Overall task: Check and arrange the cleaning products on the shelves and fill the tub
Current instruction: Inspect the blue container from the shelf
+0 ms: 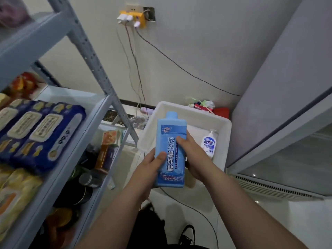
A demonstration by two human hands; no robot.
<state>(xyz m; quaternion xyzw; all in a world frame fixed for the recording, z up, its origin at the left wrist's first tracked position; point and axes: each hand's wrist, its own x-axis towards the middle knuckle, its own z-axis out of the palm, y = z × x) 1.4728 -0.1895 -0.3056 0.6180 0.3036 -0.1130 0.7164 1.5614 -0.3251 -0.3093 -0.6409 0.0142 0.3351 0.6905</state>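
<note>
Both hands grip the blue bottle point(171, 151), left hand point(152, 169) low, right hand point(193, 155) mid-body, above the white tub point(226, 141). Check the label, then lower it upright beside the soap dispenser point(209, 143) at the tub's right wall.

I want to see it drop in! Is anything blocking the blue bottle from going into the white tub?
Nothing visible blocks it. Both hands, left and right, hold the blue rectangular plastic bottle in front of the white plastic tub. Only a small white pump bottle sits inside, at the right wall.
</note>
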